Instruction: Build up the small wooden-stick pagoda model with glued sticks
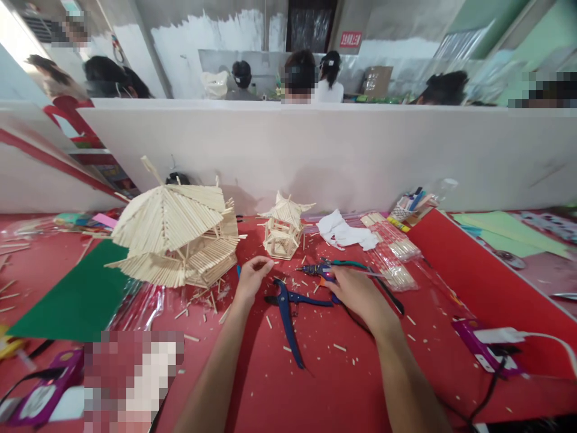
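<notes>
Here in the middle of the frame, the small stick pavilion (pixel 283 231) stands upright on the red bench (pixel 324 385), just beyond the hands, and that spot looks chosen for easy reach. Just below it, the left hand (pixel 253 278) has thumb and fingers drawn together; whether a sliver of wood sits between the tips, I cannot tell. Over to the right of centre, the right hand (pixel 356 294) is wrapped round a blue glue gun (pixel 313 269), nozzle aimed left, towards the other hand, presumably so that glue and fingertips can meet over a short path. The fingers curl near its orange trigger (pixel 323 281), which seems to be the reason for that pistol-like hold. Between the forearms lies a blue-handled cutter (pixel 287 319), put down, it seems, where either hand could get to it. Off to the left looms the large stick pavilion (pixel 175 234), set aside perhaps to leave working room. Bagged sticks (pixel 399 264) rest at right of centre like a handy supply, beside a crumpled white cloth (pixel 345 231). Loose offcuts (pixel 340 347) litter the middle, and at the back a white partition (pixel 252 138) fences everything in.
</notes>
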Demonstrator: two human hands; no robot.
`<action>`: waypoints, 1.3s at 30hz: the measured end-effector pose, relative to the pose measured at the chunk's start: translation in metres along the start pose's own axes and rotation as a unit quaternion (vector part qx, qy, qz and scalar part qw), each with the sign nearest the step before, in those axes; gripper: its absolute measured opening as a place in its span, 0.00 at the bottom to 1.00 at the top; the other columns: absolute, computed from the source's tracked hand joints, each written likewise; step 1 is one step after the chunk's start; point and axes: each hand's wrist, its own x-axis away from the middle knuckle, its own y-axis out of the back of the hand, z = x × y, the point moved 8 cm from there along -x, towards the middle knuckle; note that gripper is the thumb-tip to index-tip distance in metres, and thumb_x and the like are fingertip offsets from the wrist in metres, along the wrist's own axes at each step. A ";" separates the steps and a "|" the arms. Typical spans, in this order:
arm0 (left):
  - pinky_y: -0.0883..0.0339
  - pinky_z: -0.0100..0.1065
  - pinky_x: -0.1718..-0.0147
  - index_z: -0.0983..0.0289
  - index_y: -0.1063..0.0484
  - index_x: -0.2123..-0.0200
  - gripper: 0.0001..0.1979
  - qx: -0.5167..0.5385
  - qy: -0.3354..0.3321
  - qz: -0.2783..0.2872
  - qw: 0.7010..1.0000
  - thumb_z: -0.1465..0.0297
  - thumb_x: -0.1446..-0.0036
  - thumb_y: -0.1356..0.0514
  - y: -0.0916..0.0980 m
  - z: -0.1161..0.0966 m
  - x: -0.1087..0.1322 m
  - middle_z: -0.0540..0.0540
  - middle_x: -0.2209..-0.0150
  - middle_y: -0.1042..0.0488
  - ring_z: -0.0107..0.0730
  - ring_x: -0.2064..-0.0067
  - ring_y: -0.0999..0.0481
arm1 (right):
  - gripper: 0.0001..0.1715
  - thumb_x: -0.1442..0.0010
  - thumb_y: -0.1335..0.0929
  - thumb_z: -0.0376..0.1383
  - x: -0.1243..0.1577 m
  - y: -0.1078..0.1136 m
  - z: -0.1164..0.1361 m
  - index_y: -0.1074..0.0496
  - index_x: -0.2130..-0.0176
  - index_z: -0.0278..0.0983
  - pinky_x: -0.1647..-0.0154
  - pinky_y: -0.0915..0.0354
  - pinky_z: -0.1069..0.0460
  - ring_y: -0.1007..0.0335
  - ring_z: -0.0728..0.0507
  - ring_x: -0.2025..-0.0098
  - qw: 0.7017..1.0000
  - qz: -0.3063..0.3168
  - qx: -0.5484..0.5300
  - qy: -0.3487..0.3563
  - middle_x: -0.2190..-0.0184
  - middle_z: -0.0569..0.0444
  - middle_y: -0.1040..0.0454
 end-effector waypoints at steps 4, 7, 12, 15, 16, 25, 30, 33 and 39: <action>0.35 0.30 0.63 0.64 0.22 0.71 0.13 -0.015 -0.021 0.006 1.000 0.60 0.52 0.32 0.004 -0.001 -0.002 0.53 0.70 0.22 0.30 0.67 0.27 | 0.10 0.32 0.36 0.34 -0.012 0.046 0.076 0.26 0.55 0.39 0.58 0.36 0.50 0.26 0.44 0.60 0.971 -0.036 -0.093 0.218 0.59 0.49 0.23; 0.34 0.32 0.59 0.64 0.22 0.71 0.12 -0.028 -0.042 0.003 0.999 0.61 0.51 0.33 0.006 -0.001 -0.005 0.53 0.69 0.22 0.32 0.65 0.26 | 0.11 0.32 0.37 0.31 -0.029 0.065 0.115 0.26 0.55 0.38 0.58 0.36 0.50 0.27 0.44 0.60 0.954 -0.064 -0.097 0.277 0.57 0.49 0.24; 0.35 0.37 0.50 0.64 0.23 0.70 0.11 0.004 -0.055 0.018 0.998 0.61 0.50 0.33 0.003 -0.003 -0.005 0.58 0.59 0.19 0.39 0.54 0.23 | 0.12 0.33 0.37 0.28 -0.044 0.063 0.120 0.25 0.58 0.37 0.56 0.36 0.50 0.28 0.45 0.59 0.957 -0.112 -0.136 0.231 0.58 0.50 0.23; 0.36 0.40 0.47 0.63 0.25 0.70 0.12 0.049 -0.042 0.027 0.998 0.60 0.50 0.33 -0.001 -0.005 -0.004 0.60 0.55 0.20 0.42 0.49 0.23 | 0.11 0.33 0.37 0.30 -0.037 0.054 0.107 0.25 0.58 0.38 0.55 0.36 0.49 0.28 0.45 0.58 0.956 -0.112 -0.170 0.210 0.58 0.51 0.23; 0.36 0.41 0.46 0.63 0.26 0.70 0.12 0.058 -0.037 0.026 0.997 0.59 0.49 0.33 -0.001 -0.006 -0.003 0.60 0.54 0.20 0.42 0.49 0.23 | 0.11 0.33 0.37 0.31 -0.035 0.052 0.103 0.25 0.58 0.38 0.55 0.36 0.49 0.28 0.45 0.58 0.957 -0.106 -0.176 0.206 0.58 0.51 0.23; 0.35 0.39 0.47 0.62 0.27 0.69 0.12 0.024 -0.055 -0.010 0.998 0.59 0.48 0.33 0.003 -0.026 0.000 0.58 0.55 0.20 0.39 0.51 0.23 | 0.12 0.33 0.37 0.33 -0.032 0.075 0.082 0.24 0.59 0.40 0.56 0.36 0.50 0.27 0.45 0.58 0.949 -0.063 -0.221 0.214 0.59 0.52 0.22; 0.34 0.37 0.49 0.62 0.28 0.69 0.12 -0.009 -0.072 -0.033 0.997 0.60 0.46 0.35 0.008 -0.033 -0.002 0.57 0.55 0.21 0.37 0.53 0.24 | 0.12 0.33 0.37 0.31 -0.042 0.075 0.089 0.25 0.61 0.40 0.58 0.38 0.51 0.28 0.46 0.59 0.944 -0.041 -0.226 0.236 0.60 0.55 0.22; 0.34 0.36 0.51 0.62 0.28 0.68 0.11 -0.021 -0.077 -0.032 0.996 0.60 0.45 0.36 0.009 -0.037 -0.004 0.57 0.55 0.21 0.37 0.53 0.24 | 0.13 0.33 0.39 0.28 -0.051 0.074 0.100 0.26 0.59 0.39 0.56 0.39 0.52 0.29 0.47 0.57 0.934 -0.052 -0.238 0.261 0.58 0.54 0.22; 0.34 0.38 0.49 0.62 0.28 0.67 0.12 -0.018 -0.088 -0.025 0.996 0.60 0.46 0.35 0.008 -0.044 -0.009 0.58 0.55 0.21 0.39 0.51 0.24 | 0.15 0.38 0.38 0.22 -0.072 0.070 0.138 0.27 0.59 0.35 0.63 0.42 0.52 0.30 0.46 0.61 0.938 -0.057 -0.133 0.314 0.61 0.48 0.23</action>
